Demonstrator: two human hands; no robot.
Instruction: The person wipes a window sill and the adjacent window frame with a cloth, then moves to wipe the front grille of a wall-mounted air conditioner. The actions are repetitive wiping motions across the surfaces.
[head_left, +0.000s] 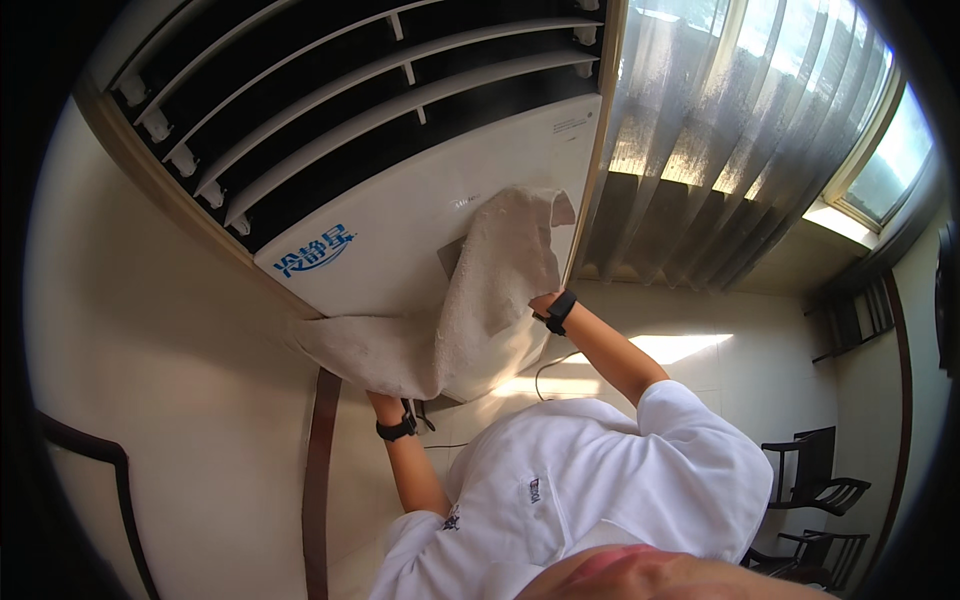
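Note:
A greyish-beige cloth (487, 277) hangs in folds in front of the white lower panel (405, 255) of a floor-standing air conditioner. Both ends of it are held up by my hands, with a sag between them. My left hand (380, 400) reaches under the lower left part of the cloth; its fingers are hidden. At the right edge of the cloth is my right hand (541, 303), mostly covered, fingers also out of sight. Black bands are on both wrists. A grey rectangular patch (451, 257) on the panel shows partly behind the cloth.
White louvres (405, 75) cross the dark air outlet above the panel. Sheer curtains (720, 150) hang by a window at the right. Dark chairs (814, 469) stand along the right wall. A thin cable (538, 379) lies on the tiled floor (697, 382). A plain wall (187, 337) rises at the left.

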